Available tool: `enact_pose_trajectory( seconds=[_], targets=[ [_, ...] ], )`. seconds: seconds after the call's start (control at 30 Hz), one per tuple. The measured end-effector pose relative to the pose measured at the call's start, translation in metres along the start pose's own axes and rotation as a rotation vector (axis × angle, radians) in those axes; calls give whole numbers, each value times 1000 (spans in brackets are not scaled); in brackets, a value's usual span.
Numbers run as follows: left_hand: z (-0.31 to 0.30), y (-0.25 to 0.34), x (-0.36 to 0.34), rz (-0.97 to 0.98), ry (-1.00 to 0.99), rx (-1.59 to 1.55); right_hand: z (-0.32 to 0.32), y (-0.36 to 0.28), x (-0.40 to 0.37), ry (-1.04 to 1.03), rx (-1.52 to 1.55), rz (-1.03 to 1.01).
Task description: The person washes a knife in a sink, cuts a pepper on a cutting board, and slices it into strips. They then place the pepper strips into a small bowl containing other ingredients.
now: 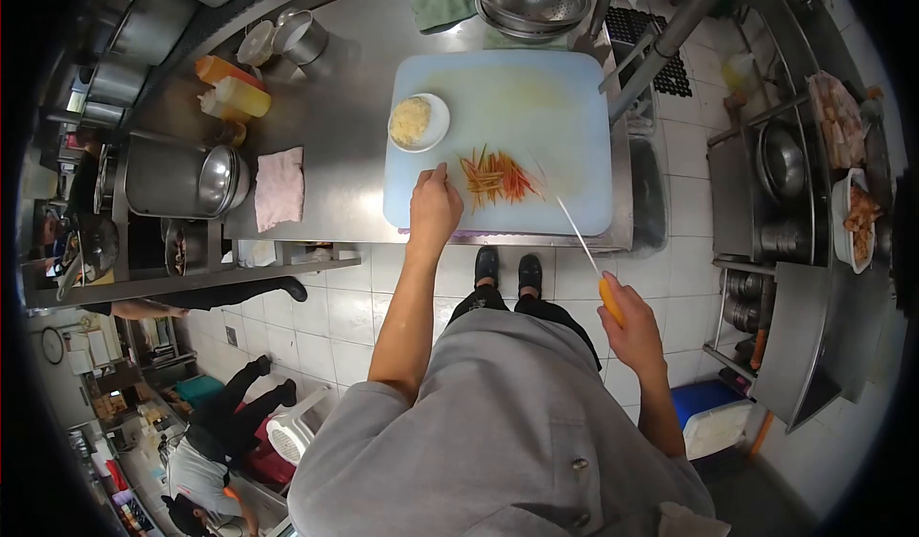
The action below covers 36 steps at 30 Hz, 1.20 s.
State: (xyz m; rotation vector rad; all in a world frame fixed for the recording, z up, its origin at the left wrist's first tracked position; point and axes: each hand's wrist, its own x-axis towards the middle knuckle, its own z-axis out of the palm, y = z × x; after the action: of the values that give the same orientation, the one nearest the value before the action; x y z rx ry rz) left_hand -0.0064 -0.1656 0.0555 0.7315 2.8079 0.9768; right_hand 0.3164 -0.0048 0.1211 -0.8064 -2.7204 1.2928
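A pale cutting board (565, 106) lies on the steel counter. Thin red and orange strips (493, 176) are heaped at its lower middle. A small white bowl (438, 125) with a yellowish grated heap (411, 121) stands on the board's left part. My left hand (437, 202) is over the board's lower left edge, left of the strips, its fingers closed; what they hold, if anything, is too small to make out. My right hand (632, 322) grips the yellow handle of a knife (577, 231). The blade slants up left, its tip near the strips' right end.
Colanders (531, 1) and a green cloth (443, 5) are behind the board. A pink cloth (280, 189), squeeze bottles (239, 97) and a metal pot (301, 37) stand left. Another person (206, 470) is at lower left; another person's leg (230, 296) shows at left.
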Motion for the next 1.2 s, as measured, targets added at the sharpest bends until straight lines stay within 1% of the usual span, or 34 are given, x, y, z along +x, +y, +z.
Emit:
enact_pose_trajectory(
  seconds=[0.07, 0.17, 0.2, 0.27, 0.3, 0.33, 0.37, 0.43, 0.47, 0.5, 0.57, 0.6, 0.7, 0.77, 0.8, 0.87, 1.0, 1.2],
  targets=[
    [8, -5, -2, 3, -19, -46, -2, 11, -2, -5, 49, -2],
    [12, 18, 4, -15, -85, -101, 5, 24, -1, -27, 199, 5],
    [12, 20, 3, -79, -111, -151, 9, 27, -1, -40, 249, 18],
    [9, 7, -9, -142, -25, -143, 15, 30, -6, -66, 351, 54],
    [7, 0, -10, -167, 15, -136, 12, 28, -4, -97, 397, 130],
    [8, -5, -9, -213, -10, -133, 8, 23, -4, -131, 445, 207],
    [15, -8, -11, -190, -29, -140, 6, 20, -6, -174, 490, 289],
    [24, 15, -6, -144, -55, -158, 12, 18, -5, -201, 612, 333],
    [32, 21, 0, -158, -108, -121, 14, 17, -3, -213, 668, 353],
    [33, 30, 1, -180, -134, -160, 17, 14, -1, -228, 687, 340],
    [26, 51, 3, -220, -195, -234, 23, 6, 4, -253, 730, 318],
    [22, 58, 6, -257, -231, -224, 28, 7, 6, -253, 756, 279],
    [10, 77, 4, -288, -304, -313, 34, 7, 14, -283, 837, 283],
    [32, 57, 5, -193, -236, -286, 34, 6, 17, -300, 866, 284],
    [35, 56, 5, -147, -199, -273, 34, 6, 19, -310, 879, 283],
    [41, 53, 3, -136, -183, -288, 31, 4, 20, -327, 946, 294],
    [38, 61, 6, -100, -222, -287, 26, 2, 21, -345, 1073, 301],
    [18, 61, 24, -34, -185, -315, 20, -24, 31, -335, 1094, 302]
  ],
)
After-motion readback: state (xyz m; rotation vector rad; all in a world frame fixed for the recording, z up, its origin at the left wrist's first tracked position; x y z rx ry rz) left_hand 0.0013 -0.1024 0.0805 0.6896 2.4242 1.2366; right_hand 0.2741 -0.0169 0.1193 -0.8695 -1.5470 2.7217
